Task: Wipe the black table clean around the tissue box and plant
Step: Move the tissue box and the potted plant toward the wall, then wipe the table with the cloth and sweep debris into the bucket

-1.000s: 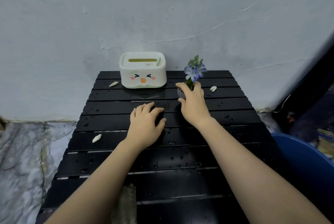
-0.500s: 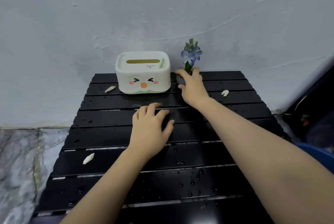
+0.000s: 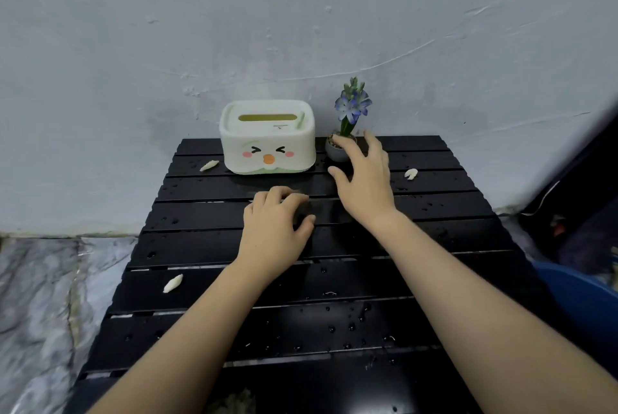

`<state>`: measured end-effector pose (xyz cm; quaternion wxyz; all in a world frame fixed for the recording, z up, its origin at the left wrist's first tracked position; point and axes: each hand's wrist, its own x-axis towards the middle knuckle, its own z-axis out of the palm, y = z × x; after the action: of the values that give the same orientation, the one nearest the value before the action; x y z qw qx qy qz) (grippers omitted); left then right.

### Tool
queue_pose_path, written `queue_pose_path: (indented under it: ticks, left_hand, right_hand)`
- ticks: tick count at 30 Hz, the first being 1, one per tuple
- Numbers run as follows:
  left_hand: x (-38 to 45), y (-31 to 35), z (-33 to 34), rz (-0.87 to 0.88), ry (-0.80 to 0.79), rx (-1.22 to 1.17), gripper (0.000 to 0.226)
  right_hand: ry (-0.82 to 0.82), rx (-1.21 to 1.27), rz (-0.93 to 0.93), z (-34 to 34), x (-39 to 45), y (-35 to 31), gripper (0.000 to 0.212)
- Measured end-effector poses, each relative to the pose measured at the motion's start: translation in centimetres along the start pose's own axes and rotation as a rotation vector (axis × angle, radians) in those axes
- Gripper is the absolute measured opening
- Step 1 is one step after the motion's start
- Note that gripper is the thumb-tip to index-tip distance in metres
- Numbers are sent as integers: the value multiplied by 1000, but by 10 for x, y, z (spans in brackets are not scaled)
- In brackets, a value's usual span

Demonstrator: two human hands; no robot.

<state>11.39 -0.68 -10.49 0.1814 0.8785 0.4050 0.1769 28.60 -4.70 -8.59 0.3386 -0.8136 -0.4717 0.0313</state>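
Observation:
The black slatted table (image 3: 337,283) is dotted with water drops. At its back stand a white tissue box (image 3: 267,142) with a cartoon face and, right of it, a small plant (image 3: 351,106) with blue flowers in a grey pot (image 3: 333,154). My right hand (image 3: 364,179) hovers just in front of the pot with fingers spread; one fingertip reaches over the pot's rim. My left hand (image 3: 271,233) lies on the table's middle, fingers curled over what looks like a dark cloth (image 3: 302,217), hard to tell from the black slats.
White scraps lie left of the box (image 3: 209,165), right of the plant (image 3: 410,173) and near the left edge (image 3: 173,283). A grey wall stands right behind the table. A blue tub (image 3: 585,306) sits at the right, marble floor (image 3: 40,296) at the left.
My right hand carried the plant back to the table's rear beside the tissue box and let go of it, its fingers now spread. My left hand stayed in place.

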Motion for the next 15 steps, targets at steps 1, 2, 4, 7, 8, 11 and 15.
queue_pose_path:
  ticks: [1,2,4,7,8,11,15]
  left_hand:
    - [-1,3,-6,0,19,-24,37]
    - [-3,6,-13,8,42,-50,35]
    - [-10,14,-31,30,85,-102,30]
    - [-27,25,-58,60,120,-143,23]
    - [-39,29,-68,70,136,-146,21]
    - [-84,37,-92,74,165,-161,18]
    - [-163,30,-93,4,199,-91,29]
  right_hand:
    - [30,-19,-24,-6,-13,-4,46]
    - [50,-28,-52,-12,-26,-8,43]
    - [60,-30,-102,-27,-54,-19,38]
    - [19,-57,-172,-47,-96,-34,34]
    - [5,-61,-195,-55,-113,-40,33]
    - [-35,-59,-245,-72,-167,-52,31]
    - [-200,-180,-254,-73,-223,-47,41]
